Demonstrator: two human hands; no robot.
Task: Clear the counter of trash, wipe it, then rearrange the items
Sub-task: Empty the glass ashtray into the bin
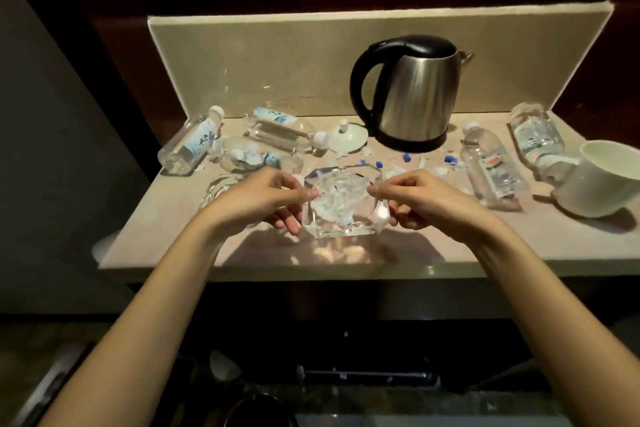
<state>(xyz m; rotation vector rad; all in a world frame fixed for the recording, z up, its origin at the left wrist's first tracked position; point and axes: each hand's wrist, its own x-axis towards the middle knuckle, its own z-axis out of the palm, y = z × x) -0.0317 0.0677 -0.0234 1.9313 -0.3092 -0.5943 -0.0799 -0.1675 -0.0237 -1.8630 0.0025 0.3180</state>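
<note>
**A:** What have you got hold of?

**B:** The glass ashtray, near the front edge of the counter, about the middle. My left hand pinches its left rim, thumb on top and fingers curled underneath; my right hand does the same on the right rim. It looks lifted a little, judging by the light patches it throws on the stone below, though I can't be certain through clear glass.

**A:** Why both hands?

**B:** It's thick and probably heavy, and slick. There's crumpled clear wrapping or torn paper in its bowl, so I'd guess I'm holding it level so that doesn't spill before I tip it out.

**A:** And around it?

**B:** Just beyond it, blue and white scraps lie strewn in front of the steel kettle, which stands upright at the back. A white lid sits to the kettle's left. Far left, three plastic bottles lie on their sides, one crushed. To the right, two more bottles lie flat, and a white mug is tipped over at the right edge.

**A:** So where does the job stand?

**B:** Early, I'd say. Trash is everywhere, and wiping can't sensibly begin until the bottles and scraps are off.
</note>
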